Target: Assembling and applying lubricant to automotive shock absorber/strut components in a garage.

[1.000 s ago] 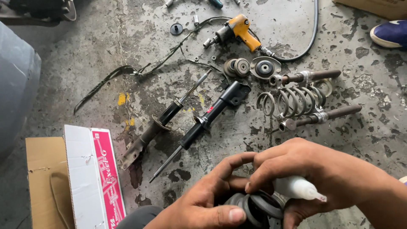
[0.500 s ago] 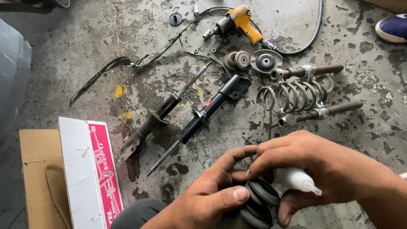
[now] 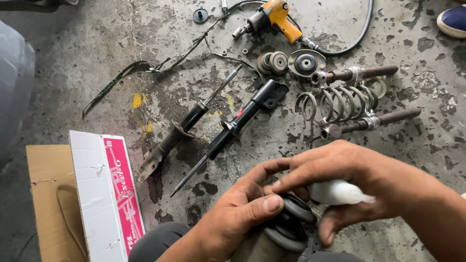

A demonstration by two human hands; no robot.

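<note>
My left hand (image 3: 238, 213) grips a black ribbed rubber boot (image 3: 286, 223) at the bottom of the head view, thumb across its top rings. My right hand (image 3: 349, 177) holds a small white plastic tube (image 3: 340, 193) in its palm, while its fingertips press on the boot's upper edge next to my left fingers. The boot's lower end is hidden behind my hands and knee.
Two black shock absorbers (image 3: 233, 127) lie on the stained concrete floor. A coil spring in a two-rod compressor (image 3: 340, 104) lies to the right, mount discs (image 3: 307, 63) and a yellow impact wrench (image 3: 276, 15) beyond. A white and pink cardboard box (image 3: 104, 189) stands at left. A blue shoe (image 3: 451, 22) is top right.
My hands have turned the boot slightly and my left thumb has shifted onto its top rings. The view has dipped a little, so floor items sit higher in the frame.
</note>
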